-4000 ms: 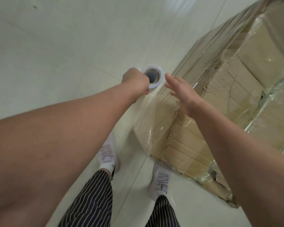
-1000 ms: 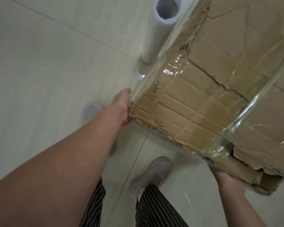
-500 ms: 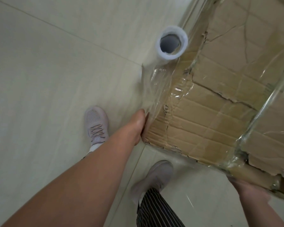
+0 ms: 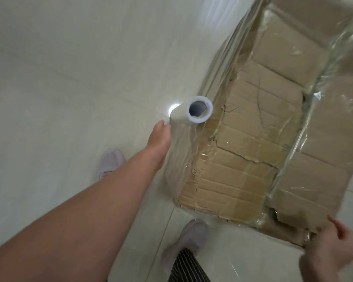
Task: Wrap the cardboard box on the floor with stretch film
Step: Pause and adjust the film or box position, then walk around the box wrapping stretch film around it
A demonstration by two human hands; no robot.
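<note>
The left hand [image 4: 159, 139] has left the near corner of the cardboard box [image 4: 253, 159] and now reaches the stretch film roll [image 4: 182, 117] at centre frame, fingertips against its side. The right hand [image 4: 332, 253], lower right, has come out from under the torn corner, fingers loose.

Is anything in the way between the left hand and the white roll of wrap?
No, nothing visible. The left hand reaches straight to the white stretch film roll beside the film-covered brown cardboard box, fingertips right at its side.
</note>
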